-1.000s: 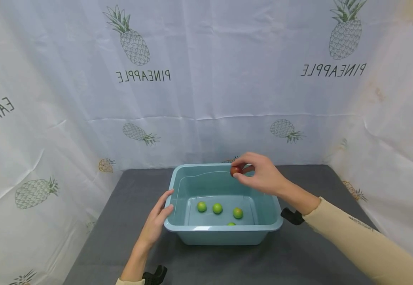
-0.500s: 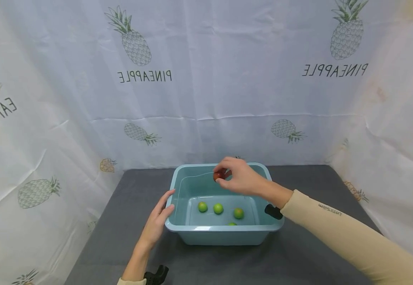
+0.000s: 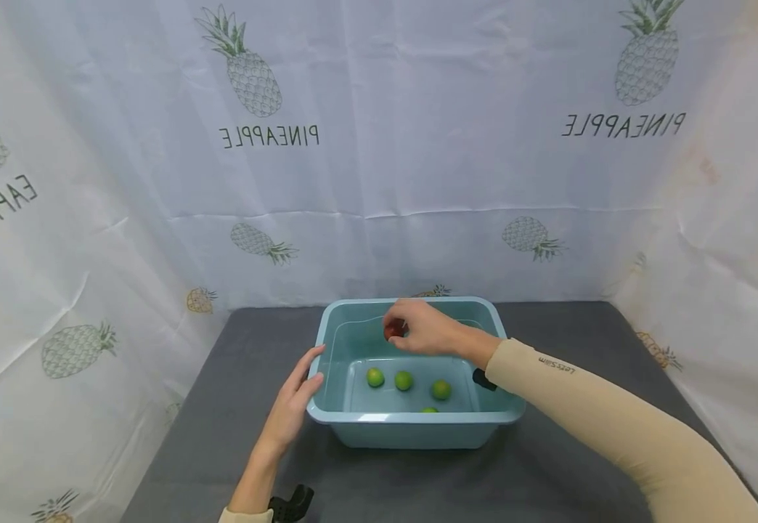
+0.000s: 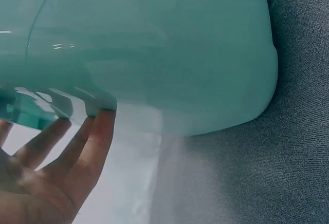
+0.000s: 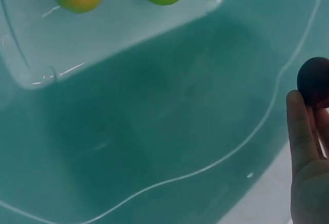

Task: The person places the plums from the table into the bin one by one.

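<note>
My right hand (image 3: 423, 328) is over the back of a light blue-green plastic basin (image 3: 412, 418), pinching a small dark red round fruit (image 3: 393, 330) between thumb and fingers. In the right wrist view the same dark fruit (image 5: 314, 81) sits at the fingertips, inside the basin's outline. My left hand (image 3: 294, 399) rests at the basin's left rim with its fingers fairly straight. Seen from the left wrist, fingertips (image 4: 105, 118) touch the outer wall just under the rim. Several green round fruits (image 3: 403, 380) lie on the basin's floor, one partly hidden by the front rim.
The basin stands on a dark grey cloth-covered table (image 3: 268, 341). A white curtain (image 3: 379, 167) printed with pineapples hangs behind and at both sides. A black wrist strap (image 3: 292, 504) shows on the left wrist, another (image 3: 483, 379) on the right.
My right hand has carried the red fruit leftward and lower over the basin, from near the back right rim. The left hand has stayed on the rim.
</note>
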### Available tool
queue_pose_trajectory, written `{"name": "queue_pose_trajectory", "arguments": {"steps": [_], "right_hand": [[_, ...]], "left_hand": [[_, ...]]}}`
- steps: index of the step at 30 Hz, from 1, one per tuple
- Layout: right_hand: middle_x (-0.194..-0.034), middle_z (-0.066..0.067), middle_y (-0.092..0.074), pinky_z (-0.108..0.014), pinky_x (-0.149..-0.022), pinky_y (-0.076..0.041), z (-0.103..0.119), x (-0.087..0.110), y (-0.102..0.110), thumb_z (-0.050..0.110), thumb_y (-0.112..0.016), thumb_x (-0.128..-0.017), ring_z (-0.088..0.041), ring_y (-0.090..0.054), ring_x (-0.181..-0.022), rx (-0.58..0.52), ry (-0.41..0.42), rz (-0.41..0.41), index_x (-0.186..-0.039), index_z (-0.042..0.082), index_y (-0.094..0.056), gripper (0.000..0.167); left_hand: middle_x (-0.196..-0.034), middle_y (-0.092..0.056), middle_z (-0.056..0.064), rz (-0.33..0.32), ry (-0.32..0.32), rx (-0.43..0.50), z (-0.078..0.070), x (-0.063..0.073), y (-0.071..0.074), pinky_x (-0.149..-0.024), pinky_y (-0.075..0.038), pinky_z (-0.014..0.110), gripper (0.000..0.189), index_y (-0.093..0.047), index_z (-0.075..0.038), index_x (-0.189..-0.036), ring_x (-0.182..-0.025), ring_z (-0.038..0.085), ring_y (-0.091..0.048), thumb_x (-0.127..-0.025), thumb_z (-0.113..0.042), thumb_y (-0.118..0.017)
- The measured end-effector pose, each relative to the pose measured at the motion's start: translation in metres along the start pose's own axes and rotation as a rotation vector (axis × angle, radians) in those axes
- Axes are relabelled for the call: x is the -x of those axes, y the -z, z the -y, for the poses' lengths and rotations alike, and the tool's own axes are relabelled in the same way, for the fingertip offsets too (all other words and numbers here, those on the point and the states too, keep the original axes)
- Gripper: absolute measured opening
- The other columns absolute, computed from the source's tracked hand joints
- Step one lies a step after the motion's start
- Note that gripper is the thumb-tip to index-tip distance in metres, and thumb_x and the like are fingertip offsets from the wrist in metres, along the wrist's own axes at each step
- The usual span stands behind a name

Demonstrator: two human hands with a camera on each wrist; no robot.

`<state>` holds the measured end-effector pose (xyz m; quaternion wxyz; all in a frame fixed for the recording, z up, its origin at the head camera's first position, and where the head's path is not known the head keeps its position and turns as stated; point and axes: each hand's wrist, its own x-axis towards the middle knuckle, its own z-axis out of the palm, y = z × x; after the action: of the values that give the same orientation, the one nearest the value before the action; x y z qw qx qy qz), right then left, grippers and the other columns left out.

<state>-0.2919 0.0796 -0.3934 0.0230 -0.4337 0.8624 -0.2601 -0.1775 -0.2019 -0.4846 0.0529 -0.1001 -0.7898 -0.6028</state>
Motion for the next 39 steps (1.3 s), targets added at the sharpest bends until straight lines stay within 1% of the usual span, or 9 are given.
{"name": "queue_pose_trajectory", "arguments": {"steps": [6, 12, 17, 20, 25, 29, 31, 36, 39], "right_hand": [[-0.099, 0.001, -0.06, -0.031, -0.078, -0.049, -0.01, -0.007, -0.011, 0.009, -0.068, -0.095, -0.013, -0.055, -0.087, 0.011, -0.02, 0.097, -0.106, 0.009, -0.069, 0.011], [-0.1, 0.003, -0.06, -0.03, -0.078, -0.049, -0.019, -0.016, -0.031, 0.012, -0.068, -0.097, -0.012, -0.055, -0.088, 0.082, -0.039, 0.193, -0.107, 0.01, -0.07, 0.011], [-0.099, 0.003, -0.06, -0.03, -0.078, -0.05, -0.019, -0.021, -0.043, 0.012, -0.07, -0.096, -0.012, -0.055, -0.087, 0.114, -0.049, 0.244, -0.108, 0.009, -0.069, 0.013], [-0.096, 0.003, -0.061, -0.029, -0.078, -0.05, -0.018, -0.022, -0.048, 0.011, -0.07, -0.096, -0.011, -0.056, -0.085, 0.123, -0.049, 0.291, -0.108, 0.007, -0.07, 0.014], [-0.098, 0.0, -0.066, -0.029, -0.08, -0.051, -0.017, -0.022, -0.057, 0.008, -0.071, -0.095, -0.011, -0.058, -0.086, 0.104, -0.062, 0.343, -0.11, 0.004, -0.072, 0.016], [-0.11, -0.003, -0.068, -0.033, -0.088, -0.052, -0.017, -0.024, -0.061, 0.012, -0.074, -0.094, -0.016, -0.063, -0.101, 0.132, -0.076, 0.359, -0.116, 0.005, -0.072, 0.024], [-0.114, -0.005, -0.068, -0.035, -0.09, -0.052, -0.016, -0.026, -0.06, 0.013, -0.073, -0.094, -0.02, -0.063, -0.107, 0.147, -0.056, 0.355, -0.119, 0.005, -0.071, 0.026], [-0.114, -0.007, -0.069, -0.034, -0.089, -0.052, -0.006, -0.028, -0.043, 0.01, -0.068, -0.097, -0.02, -0.064, -0.104, 0.111, 0.001, 0.296, -0.118, 0.004, -0.071, 0.022], [-0.114, -0.006, -0.069, -0.033, -0.088, -0.052, 0.002, -0.026, -0.028, 0.01, -0.066, -0.098, -0.018, -0.065, -0.103, 0.077, -0.007, 0.263, -0.116, 0.007, -0.072, 0.019]], "left_hand": [[-0.162, -0.032, 0.01, -0.005, -0.002, 0.004, -0.001, -0.002, 0.0, -0.104, -0.034, 0.06, 0.047, -0.041, -0.026, -0.155, -0.143, 0.034, -0.037, -0.108, -0.031, -0.046], [-0.162, -0.032, 0.01, -0.009, 0.0, 0.0, -0.001, -0.001, 0.002, -0.105, -0.033, 0.06, 0.047, -0.041, -0.026, -0.155, -0.143, 0.033, -0.036, -0.108, -0.03, -0.046], [-0.162, -0.033, 0.01, -0.009, 0.004, 0.0, -0.001, 0.0, 0.002, -0.104, -0.034, 0.059, 0.047, -0.041, -0.026, -0.155, -0.142, 0.033, -0.038, -0.108, -0.031, -0.046], [-0.162, -0.033, 0.009, -0.003, 0.009, 0.002, -0.002, 0.0, 0.001, -0.105, -0.034, 0.059, 0.047, -0.041, -0.027, -0.155, -0.143, 0.033, -0.037, -0.108, -0.031, -0.047], [-0.162, -0.032, 0.008, -0.002, 0.016, 0.006, -0.002, 0.0, -0.001, -0.106, -0.032, 0.061, 0.047, -0.041, -0.028, -0.155, -0.144, 0.033, -0.036, -0.108, -0.032, -0.047], [-0.162, -0.033, 0.008, -0.004, 0.018, 0.005, -0.002, -0.001, -0.001, -0.107, -0.031, 0.062, 0.047, -0.041, -0.028, -0.154, -0.145, 0.033, -0.036, -0.108, -0.032, -0.047], [-0.162, -0.033, 0.008, -0.007, 0.02, 0.003, -0.002, 0.0, -0.001, -0.108, -0.03, 0.063, 0.047, -0.041, -0.028, -0.154, -0.145, 0.033, -0.035, -0.108, -0.032, -0.047], [-0.162, -0.032, 0.008, -0.014, 0.027, -0.005, -0.003, 0.001, -0.001, -0.108, -0.029, 0.065, 0.047, -0.042, -0.028, -0.154, -0.146, 0.034, -0.034, -0.108, -0.033, -0.047], [-0.163, -0.032, 0.008, -0.013, 0.024, -0.004, -0.003, 0.002, -0.001, -0.109, -0.028, 0.065, 0.047, -0.041, -0.028, -0.154, -0.147, 0.034, -0.032, -0.108, -0.033, -0.047]]}}
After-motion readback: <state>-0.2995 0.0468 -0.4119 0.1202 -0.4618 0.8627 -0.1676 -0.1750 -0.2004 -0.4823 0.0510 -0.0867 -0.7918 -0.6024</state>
